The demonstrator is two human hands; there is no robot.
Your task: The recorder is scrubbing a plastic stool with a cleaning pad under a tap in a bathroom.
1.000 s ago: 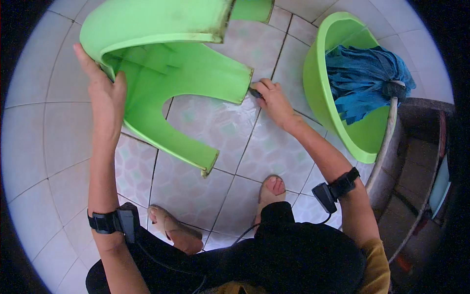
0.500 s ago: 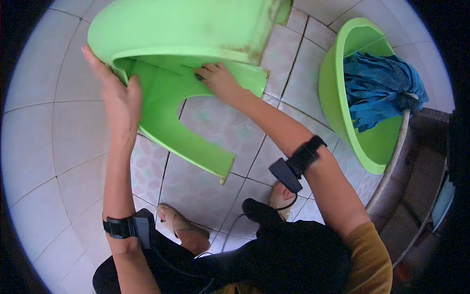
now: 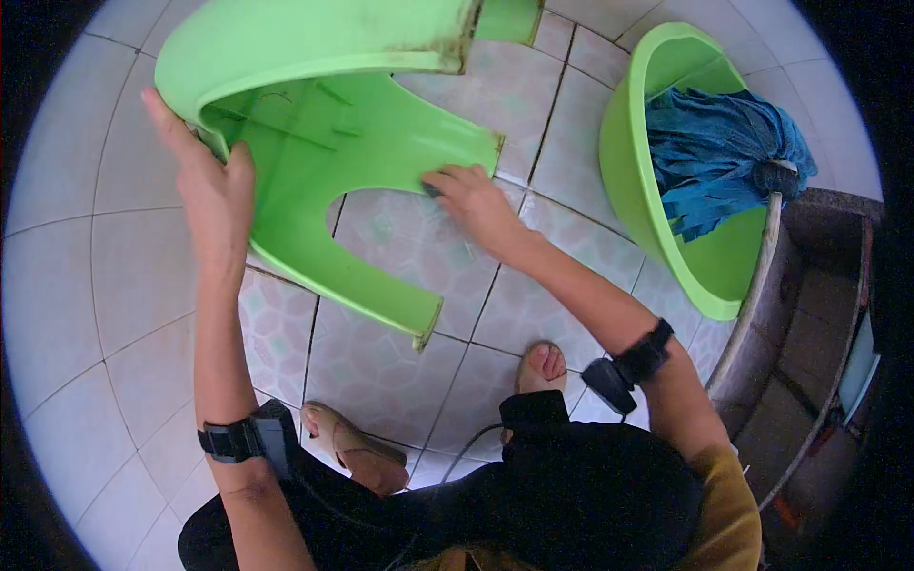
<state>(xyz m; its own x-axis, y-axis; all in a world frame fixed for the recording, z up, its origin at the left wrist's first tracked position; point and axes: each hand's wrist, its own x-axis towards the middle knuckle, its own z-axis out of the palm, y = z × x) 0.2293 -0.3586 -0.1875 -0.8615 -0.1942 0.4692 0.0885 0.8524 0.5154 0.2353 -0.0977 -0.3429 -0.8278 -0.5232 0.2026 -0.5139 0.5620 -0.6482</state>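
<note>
A light green plastic stool (image 3: 371,295) is tipped on its side, its hollow underside turned toward me and brown grime along the ends of its legs. My left hand (image 3: 214,200) is closed round the rim on the stool's left, thumb inside and fingers outside. By the inner edge of the right-hand leg is my right hand (image 3: 476,205), its fingers curled over a small dark pad (image 3: 431,189). Only a bit of that pad shows at the fingertips; the rest is covered.
To the right, a green plastic tub (image 3: 624,162) holds a blue mop head (image 3: 709,152), whose pale handle (image 3: 752,295) leans over the rim. Beyond it lies a dark tiled trough (image 3: 809,314). White tiled wall (image 3: 57,285) rises at left; patterned tiles (image 3: 390,381) cover the floor.
My right hand with the dark pad has come out from the stool's inside, moving right and toward me. The stool has tilted a little, showing more of its underside; my left hand keeps its grip.
</note>
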